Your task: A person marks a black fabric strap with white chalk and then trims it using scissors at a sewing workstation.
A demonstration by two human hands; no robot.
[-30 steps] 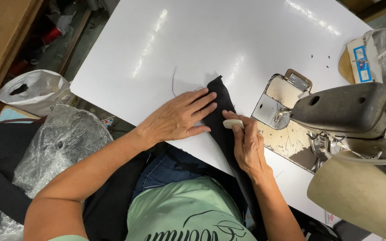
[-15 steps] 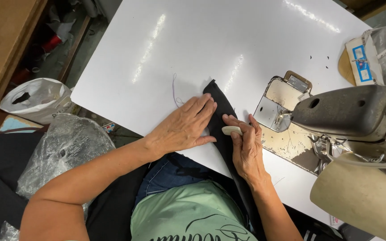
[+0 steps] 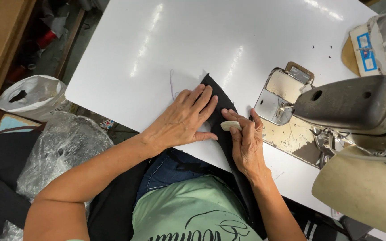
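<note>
Left hand (image 3: 182,120) still presses the black cloth (image 3: 215,91) flat, right-hand fingers (image 3: 240,120) still pinching white chalk (image 3: 231,126).

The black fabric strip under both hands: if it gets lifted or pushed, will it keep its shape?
Probably not. The black fabric strip lies flat on the white table and drapes over its near edge, so it looks floppy and light. The left hand presses it down beside the right hand, suggesting it slides easily on that glossy top.

Matt black cloth (image 3: 222,96) (glossy white table (image 3: 166,53))
</note>
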